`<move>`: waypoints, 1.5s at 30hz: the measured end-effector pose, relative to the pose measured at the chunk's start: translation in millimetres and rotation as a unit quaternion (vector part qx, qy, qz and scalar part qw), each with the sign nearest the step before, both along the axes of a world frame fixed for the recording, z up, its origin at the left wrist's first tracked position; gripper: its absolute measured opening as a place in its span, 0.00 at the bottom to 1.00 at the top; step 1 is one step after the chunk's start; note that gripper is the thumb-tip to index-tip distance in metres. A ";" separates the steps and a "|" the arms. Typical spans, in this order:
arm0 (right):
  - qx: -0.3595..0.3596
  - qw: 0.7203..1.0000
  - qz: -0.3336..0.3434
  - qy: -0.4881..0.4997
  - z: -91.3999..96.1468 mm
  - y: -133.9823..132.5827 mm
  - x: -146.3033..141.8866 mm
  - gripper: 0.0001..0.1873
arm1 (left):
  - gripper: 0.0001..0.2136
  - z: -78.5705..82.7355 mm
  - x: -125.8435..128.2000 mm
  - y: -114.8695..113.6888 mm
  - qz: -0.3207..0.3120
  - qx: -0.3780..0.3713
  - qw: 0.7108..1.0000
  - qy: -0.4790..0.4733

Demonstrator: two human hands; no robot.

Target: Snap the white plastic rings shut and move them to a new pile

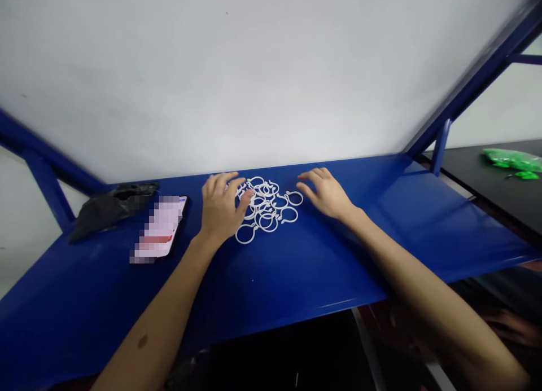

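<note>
A loose pile of white curtain-type rings (266, 215), each with a small hook or clip end, lies on the blue shelf (271, 278) between my hands. My left hand (222, 205) is at the pile's left side, fingers apart, its thumb over some of the rings and hiding part of them. To the right of the pile, my right hand (325, 194) hovers or rests with its fingers slightly curled and apart. A small gap parts it from the nearest ring (293, 198). Neither hand shows anything held in it.
Left of my left hand lies a phone (163, 227) with a blurred screen, beside a black plastic bag (112, 207). Blue metal braces (442, 145) rise at both ends, and a white wall (262, 86) stands behind. A green bag (514, 161) sits on a dark table at far right.
</note>
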State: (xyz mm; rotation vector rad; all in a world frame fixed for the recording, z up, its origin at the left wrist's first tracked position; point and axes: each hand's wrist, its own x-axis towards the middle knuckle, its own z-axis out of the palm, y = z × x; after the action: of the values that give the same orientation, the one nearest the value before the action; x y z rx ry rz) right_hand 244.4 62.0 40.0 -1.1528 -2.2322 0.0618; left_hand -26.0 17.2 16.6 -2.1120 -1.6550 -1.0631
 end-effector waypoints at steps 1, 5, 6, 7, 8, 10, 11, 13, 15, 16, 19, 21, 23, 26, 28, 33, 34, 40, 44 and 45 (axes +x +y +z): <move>-0.002 1.000 0.015 -0.028 -3.9 -1.8 6.2 0.17 | 0.16 5.1 7.4 -5.3 -0.030 0.004 1.000 0.007; -0.015 0.995 0.064 -0.074 -18.9 -10.0 20.5 0.14 | 0.10 10.0 36.9 -23.5 -0.157 -0.010 0.986 0.059; -0.022 0.995 0.077 -0.067 -20.5 -12.4 21.1 0.14 | 0.09 7.6 42.2 -26.3 -0.181 -0.022 0.980 0.075; -0.031 0.994 0.092 -0.058 -20.9 -15.2 20.6 0.13 | 0.09 4.4 46.0 -28.1 -0.198 -0.036 0.975 0.090; -0.039 0.992 0.109 -0.053 -20.3 -18.2 19.2 0.13 | 0.09 0.8 48.5 -29.2 -0.209 -0.052 0.971 0.103; -0.055 0.986 0.148 -0.058 -17.7 -24.3 14.7 0.13 | 0.11 -5.8 49.5 -29.2 -0.214 -0.082 0.965 0.124; -0.060 0.982 0.165 -0.069 -16.2 -27.0 12.4 0.13 | 0.12 -8.4 48.6 -28.5 -0.210 -0.094 0.964 0.132; -0.065 0.975 0.191 -0.094 -14.2 -30.9 8.7 0.13 | 0.14 -11.7 45.5 -26.5 -0.198 -0.108 0.963 0.145; -0.070 0.969 0.208 -0.112 -13.3 -32.6 7.3 0.10 | 0.15 -12.7 42.6 -24.5 -0.190 -0.105 0.965 0.149; -0.076 0.967 0.214 -0.114 -12.9 -32.8 7.4 0.09 | 0.15 -12.6 41.5 -23.8 -0.187 -0.102 0.966 0.147; -0.099 0.968 0.215 -0.079 -11.1 -33.4 8.7 0.08 | 0.16 -10.6 40.7 -23.5 -0.184 -0.089 0.971 0.127; -0.117 0.972 0.202 -0.023 -9.7 -34.8 8.9 0.07 | 0.16 -9.0 41.5 -24.6 -0.180 -0.085 0.975 0.103; -0.138 0.972 0.185 0.040 -9.0 -36.8 7.8 0.07 | 0.15 -7.7 43.0 -26.1 -0.168 -0.084 0.979 0.073; -0.164 0.967 0.164 0.101 -10.0 -40.1 3.9 0.09 | 0.10 -6.9 45.5 -27.9 -0.152 -0.082 0.985 0.027; -0.173 0.965 0.159 0.117 -11.1 -42.0 0.9 0.10 | 0.09 -6.9 47.2 -28.3 -0.152 -0.082 0.985 0.001; -0.172 0.959 0.181 0.132 -11.6 -44.8 -2.2 0.08 | 0.09 -7.3 50.0 -28.6 -0.169 -0.084 0.981 -0.047; -0.171 0.959 0.186 0.128 -11.6 -45.0 -2.1 0.08 | 0.08 -7.2 50.2 -29.0 -0.172 -0.087 0.980 -0.050; -0.151 0.961 0.204 0.111 -12.3 -46.3 -2.9 0.09 | 0.10 -7.0 51.9 -32.0 -0.185 -0.082 0.979 -0.025; -0.128 0.959 0.228 0.108 -12.1 -49.6 -5.4 0.10 | 0.13 -7.5 52.9 -35.1 -0.185 -0.064 0.980 -0.011; -0.125 0.959 0.234 0.101 -12.4 -50.4 -5.8 0.10 | 0.13 -7.6 53.0 -36.0 -0.186 -0.058 0.981 -0.002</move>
State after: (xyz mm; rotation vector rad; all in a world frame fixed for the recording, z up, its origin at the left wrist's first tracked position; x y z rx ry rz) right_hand 238.7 11.6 27.5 -0.6757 -2.3055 0.6406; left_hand 27.0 -18.9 8.9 -2.5674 -1.3840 -1.0924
